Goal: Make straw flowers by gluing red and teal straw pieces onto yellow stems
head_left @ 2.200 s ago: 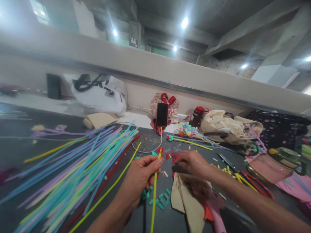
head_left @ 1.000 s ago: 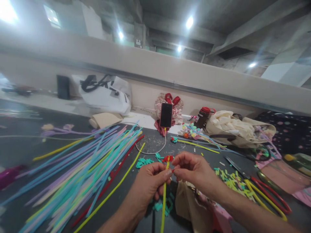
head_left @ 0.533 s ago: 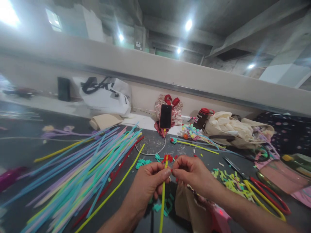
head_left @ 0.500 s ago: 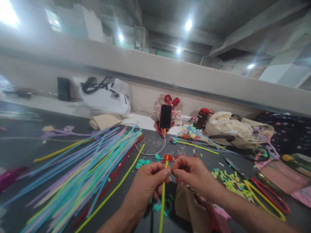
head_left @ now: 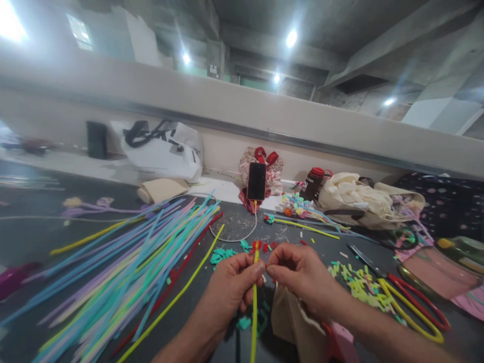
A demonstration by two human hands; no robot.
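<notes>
My left hand (head_left: 232,285) is closed in a pinch around a yellow pipe cleaner (head_left: 254,322), which stands up between thumb and fingers. At its top sits a small red piece (head_left: 256,245). My right hand (head_left: 308,277) is beside it, thumb and fingertips pressed together close to the left thumb. Whatever is in that pinch is hidden. Just behind the hands lie short teal pieces (head_left: 223,255) and a few red bits (head_left: 269,247). More teal pieces (head_left: 244,322) rest on the dark table under my left hand.
Many long coloured pipe cleaners (head_left: 143,267) spread across the left. At right are scissors (head_left: 412,302) beside yellow-green clippings (head_left: 363,287). A phone (head_left: 256,181) on a cable stands at the back, near a dark bottle (head_left: 313,184) and a cream bag (head_left: 351,199). A beige pouch (head_left: 289,320) is below my right hand.
The red-tipped top of the yellow pipe cleaner has shifted slightly left. A bit of red seen at my right fingertips earlier no longer shows. Both hands stay close together.
</notes>
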